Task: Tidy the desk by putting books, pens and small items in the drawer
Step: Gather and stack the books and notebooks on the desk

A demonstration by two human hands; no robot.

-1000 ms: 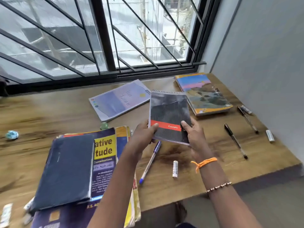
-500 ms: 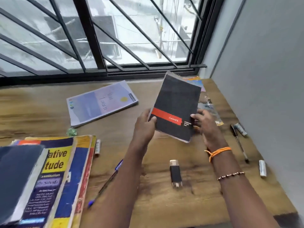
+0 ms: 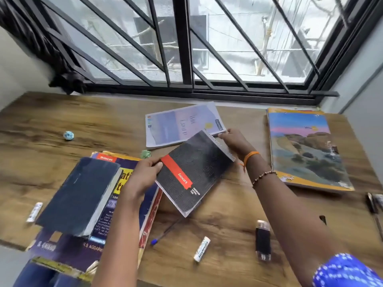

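Both hands hold a black spiral pad (image 3: 192, 172) with a red stripe, tilted above the wooden desk (image 3: 228, 204). My left hand (image 3: 143, 177) grips its left edge near the stripe. My right hand (image 3: 234, 141) pinches the spiral-bound end. To the left lies a stack of books (image 3: 83, 204), a dark blue one on top of a purple and yellow textbook. A pale notebook (image 3: 182, 123) lies behind the pad. A landscape-cover book (image 3: 304, 148) lies at the right. A blue pen (image 3: 163, 235) sits partly under the pad. No drawer is in view.
A white tube (image 3: 202, 248) and a black USB stick (image 3: 262, 239) lie near the front edge. Another white tube (image 3: 34, 212) sits at the left, pens (image 3: 373, 204) at the far right. Two crumpled bits, a blue one (image 3: 68, 135) and a green one (image 3: 145, 153), lie on the desk. A barred window (image 3: 186, 48) runs behind.
The pad has turned and moved left and lower, toward the book stack. My right hand has shifted to the spiral end. The view has swung left, showing more of the desk.
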